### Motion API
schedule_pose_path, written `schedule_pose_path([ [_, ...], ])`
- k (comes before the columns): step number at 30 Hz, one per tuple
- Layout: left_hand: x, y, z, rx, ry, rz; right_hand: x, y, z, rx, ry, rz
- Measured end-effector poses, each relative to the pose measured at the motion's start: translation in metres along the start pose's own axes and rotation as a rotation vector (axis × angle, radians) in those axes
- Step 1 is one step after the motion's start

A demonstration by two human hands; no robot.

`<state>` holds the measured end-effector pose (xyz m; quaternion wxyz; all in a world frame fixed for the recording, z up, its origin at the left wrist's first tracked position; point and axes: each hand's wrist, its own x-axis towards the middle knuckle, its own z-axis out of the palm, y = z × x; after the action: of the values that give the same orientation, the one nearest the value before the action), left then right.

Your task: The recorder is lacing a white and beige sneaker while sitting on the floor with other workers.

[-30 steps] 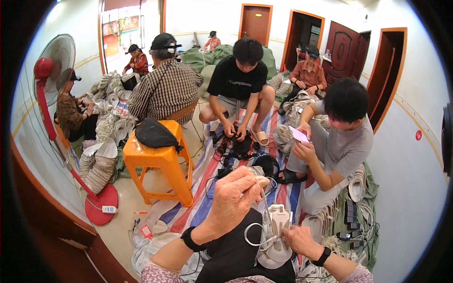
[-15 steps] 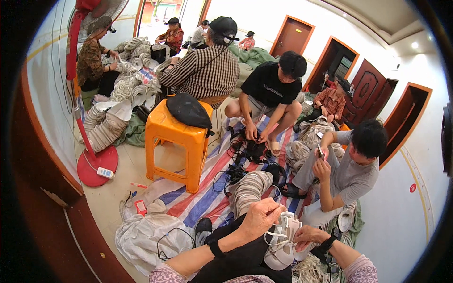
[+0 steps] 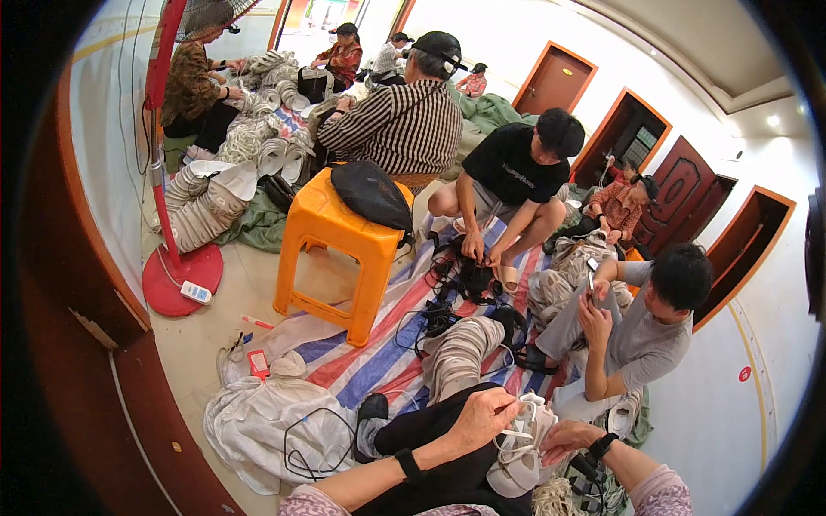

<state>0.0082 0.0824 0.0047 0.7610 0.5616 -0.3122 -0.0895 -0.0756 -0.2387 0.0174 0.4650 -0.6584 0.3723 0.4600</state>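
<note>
A white shoe upper (image 3: 514, 473) rests on my dark-trousered lap at the lower middle. Above its left side, my left hand (image 3: 483, 423) is closed in a pinch on the white shoelace (image 3: 517, 442), which loops over the upper's front. On the other side, the bent fingers of my right hand (image 3: 566, 439) are closed against the upper's edge; their tips are partly hidden. Just beyond my hands lies a long nested stack of off-white shoe uppers (image 3: 460, 353).
An orange stool (image 3: 331, 258) with a black cap stands on the left. A striped sheet (image 3: 370, 370) covers the floor. A person sorting black cords (image 3: 469, 275) squats ahead; another person (image 3: 641, 327) sits at right holding a phone. White cloth sacks (image 3: 267, 421) lie at lower left.
The whole view has shifted a little, with the room sitting further right. My left hand stays pinched above the upper, and my right hand remains at its side.
</note>
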Motion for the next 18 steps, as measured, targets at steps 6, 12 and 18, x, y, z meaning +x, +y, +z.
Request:
schedule_pose_path([
  [6,-0.006,-0.004,0.003,-0.019,0.025,0.02,0.012,0.005,-0.004,0.036,0.046,0.075],
  [12,-0.008,-0.011,-0.003,0.028,0.055,0.032,-0.003,-0.011,0.007,-0.077,0.027,0.039],
  [18,-0.008,-0.011,-0.002,-0.011,0.074,0.006,0.036,0.021,-0.03,-0.244,-0.147,-0.052],
])
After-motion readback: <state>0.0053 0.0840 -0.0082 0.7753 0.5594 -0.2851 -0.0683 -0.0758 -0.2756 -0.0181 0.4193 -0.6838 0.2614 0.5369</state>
